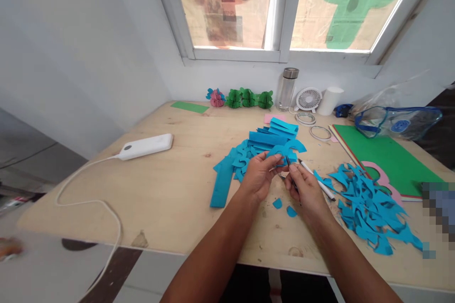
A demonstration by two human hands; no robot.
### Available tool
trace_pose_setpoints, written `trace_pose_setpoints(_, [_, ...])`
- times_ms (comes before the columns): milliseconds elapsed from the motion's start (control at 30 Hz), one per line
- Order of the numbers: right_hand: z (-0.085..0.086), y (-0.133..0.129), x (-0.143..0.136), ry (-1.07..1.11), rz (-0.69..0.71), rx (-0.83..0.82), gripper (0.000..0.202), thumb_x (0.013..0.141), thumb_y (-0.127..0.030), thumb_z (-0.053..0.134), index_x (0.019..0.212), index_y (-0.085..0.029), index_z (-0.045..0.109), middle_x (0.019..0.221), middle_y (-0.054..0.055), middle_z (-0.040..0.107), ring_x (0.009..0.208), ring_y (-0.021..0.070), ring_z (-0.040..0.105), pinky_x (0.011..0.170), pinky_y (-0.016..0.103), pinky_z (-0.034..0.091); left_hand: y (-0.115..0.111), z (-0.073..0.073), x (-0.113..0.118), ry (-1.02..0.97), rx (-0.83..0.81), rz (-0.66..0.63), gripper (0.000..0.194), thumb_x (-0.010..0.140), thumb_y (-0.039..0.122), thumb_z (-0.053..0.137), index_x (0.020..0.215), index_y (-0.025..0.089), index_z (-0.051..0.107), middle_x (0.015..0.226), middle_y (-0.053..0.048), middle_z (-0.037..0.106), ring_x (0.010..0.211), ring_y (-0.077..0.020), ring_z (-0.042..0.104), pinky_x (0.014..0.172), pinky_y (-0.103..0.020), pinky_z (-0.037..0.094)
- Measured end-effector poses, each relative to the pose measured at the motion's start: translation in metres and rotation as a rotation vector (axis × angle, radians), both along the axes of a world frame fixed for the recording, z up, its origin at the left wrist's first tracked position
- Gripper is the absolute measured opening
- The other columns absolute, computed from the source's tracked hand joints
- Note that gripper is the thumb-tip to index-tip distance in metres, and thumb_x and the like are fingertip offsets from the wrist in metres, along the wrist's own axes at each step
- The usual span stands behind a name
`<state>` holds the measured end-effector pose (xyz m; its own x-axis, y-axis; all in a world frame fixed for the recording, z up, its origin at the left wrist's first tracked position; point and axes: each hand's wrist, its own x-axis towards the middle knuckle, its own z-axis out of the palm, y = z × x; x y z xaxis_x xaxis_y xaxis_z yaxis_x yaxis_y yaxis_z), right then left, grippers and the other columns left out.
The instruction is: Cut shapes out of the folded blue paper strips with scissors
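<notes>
Above the middle part of the tabletop, well back from the front edge, the left hand and the right hand are working near each other. The left hand is pinching a curved blue paper between thumb and fingers, and the right hand is gripping a thin dark tool; I cannot tell exactly which kind it is. Whether the fingertips of both hands are touching, I also cannot tell.

Behind and to the left of the hands, folded blue strips are lying in a loose pile, and one long blue strip is pointing toward the front edge. Just beside the right hand, a white pen is lying at a slant. Farther toward the right edge, many blue scraps are forming a heap, partly covering a pink cutout, while a green sheet is lying behind them. Toward the left edge, a white device is resting with its cable hanging over the front edge. Along the back edge, paper ornaments, a clear bottle and a small fan are standing.
</notes>
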<state>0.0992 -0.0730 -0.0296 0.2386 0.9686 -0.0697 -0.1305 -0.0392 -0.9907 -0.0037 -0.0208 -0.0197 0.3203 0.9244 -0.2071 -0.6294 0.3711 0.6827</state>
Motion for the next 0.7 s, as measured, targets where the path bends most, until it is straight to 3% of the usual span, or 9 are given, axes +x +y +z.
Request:
trace_pose_setpoints(300, [0.0026,-0.0012,-0.002,0.032,0.028,0.024,0.042,0.073,-0.06,0.061,0.067,-0.02,0.049,0.049,-0.005,0.046,0.037,0.0058,0.026,0.034,0.019,0.018,-0.0064,0.0027,0.0055,0.001,0.007,0.017,0.027,0.052,0.022,0.082,0.066,0.014,0.061,0.067,0.0,0.064,0.066,-0.0109,0.059,0.073,-0.027,0.047])
trace_pose_setpoints(700, [0.0013,-0.0031,0.0025,0.134,0.029,0.015,0.039,0.076,-0.056,0.062,0.082,-0.018,0.058,0.051,-0.006,0.047,0.036,0.0037,0.025,0.033,0.017,0.014,-0.0045,0.0051,0.0019,0.068,0.033,0.105,0.024,0.053,0.022,0.078,0.066,0.015,0.06,0.066,-0.001,0.066,0.066,-0.0126,0.062,0.071,-0.027,0.048])
